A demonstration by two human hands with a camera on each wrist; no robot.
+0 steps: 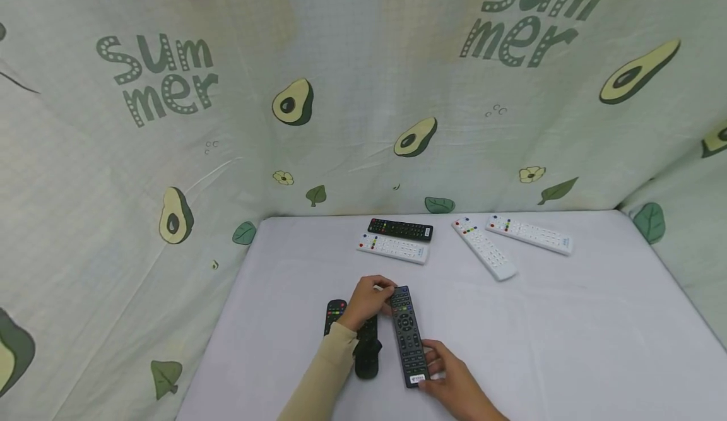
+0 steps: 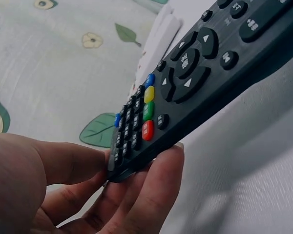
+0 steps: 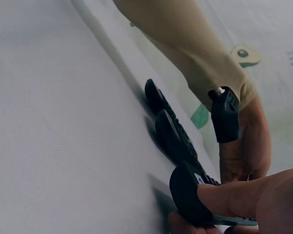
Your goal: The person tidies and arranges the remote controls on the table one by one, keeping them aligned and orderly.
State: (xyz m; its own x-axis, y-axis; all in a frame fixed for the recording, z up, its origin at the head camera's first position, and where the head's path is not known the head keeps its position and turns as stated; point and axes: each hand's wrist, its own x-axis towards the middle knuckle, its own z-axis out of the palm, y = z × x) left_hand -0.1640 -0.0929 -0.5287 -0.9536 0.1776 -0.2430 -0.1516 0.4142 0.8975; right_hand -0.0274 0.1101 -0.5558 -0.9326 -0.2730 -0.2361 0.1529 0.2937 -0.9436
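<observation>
Both hands hold a black remote control (image 1: 405, 332), which lies lengthwise away from me, a white label at its near end. My left hand (image 1: 368, 298) pinches its far end; in the left wrist view the thumb and fingers (image 2: 167, 178) meet around that end, beside the coloured buttons. At the near end my right hand (image 1: 456, 380) grips the remote, its thumb on top by the label in the right wrist view. Left of it lie another black remote (image 1: 366, 367) and a further black remote (image 1: 336, 309), both partly hidden by my left hand and forearm.
Farther back on the white-covered table (image 1: 568, 345) lie a black remote (image 1: 400, 229) and a white remote (image 1: 393, 249), side by side. Two more white remotes, one slanted (image 1: 485, 249) and one farther right (image 1: 531, 235), lie back right. A patterned cloth (image 1: 352, 93) hangs behind.
</observation>
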